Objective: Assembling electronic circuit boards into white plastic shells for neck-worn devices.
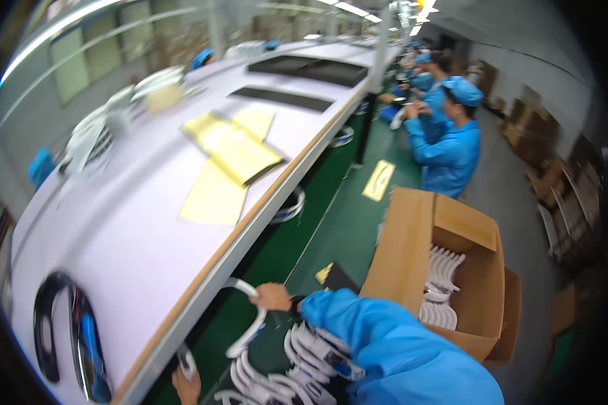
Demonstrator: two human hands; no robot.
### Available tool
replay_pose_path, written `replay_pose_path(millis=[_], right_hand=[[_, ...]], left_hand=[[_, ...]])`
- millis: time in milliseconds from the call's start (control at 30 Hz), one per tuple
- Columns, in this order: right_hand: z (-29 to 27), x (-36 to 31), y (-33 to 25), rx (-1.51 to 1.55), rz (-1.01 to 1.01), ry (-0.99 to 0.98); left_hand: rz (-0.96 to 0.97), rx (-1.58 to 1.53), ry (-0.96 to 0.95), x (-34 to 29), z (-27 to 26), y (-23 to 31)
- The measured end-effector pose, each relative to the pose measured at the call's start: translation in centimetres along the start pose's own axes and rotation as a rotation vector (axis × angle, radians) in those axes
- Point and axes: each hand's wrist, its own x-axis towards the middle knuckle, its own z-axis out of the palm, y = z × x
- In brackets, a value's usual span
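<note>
My right hand (271,296), at the end of a blue sleeve, is closed on a white curved plastic piece (248,335) over the green bench, under the edge of the raised shelf. By the lower edge my left hand (186,387) grips a small white plastic part (187,362) with a darker middle; the shelf edge hides some of it. Many similar white curved pieces (270,385) lie in a heap below my right forearm, on a dark surface. Motion blurs fine detail.
An open cardboard box (402,250) with rows of white curved pieces stands at right. Yellow sheets (233,152) and dark flat boards (307,69) lie on the pale upper shelf (135,236), near a black looped object (47,324). A co-worker in blue (449,145) works farther along.
</note>
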Motion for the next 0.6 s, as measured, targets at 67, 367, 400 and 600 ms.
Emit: replay_pose_path(millis=[67,367,400,600], right_hand=[[0.1,2.9,1.3,0.005,0.154,0.109],[5.0,7.6,6.1,0.387,0.024,0.107],[2.9,6.8,5.2,0.513,0.051,-0.147],[-6.7,1.7,12.3,0.444,-0.045,-0.179]], left_hand=[[-0.079,0.134,-0.010,1.9,1.7,2.1],[-0.191,0.089,-0.301,5.9,0.9,6.6],[-0.191,0.093,-0.306,5.8,0.8,6.3],[-0.246,-0.675,-0.258,4.2,2.5,4.4]])
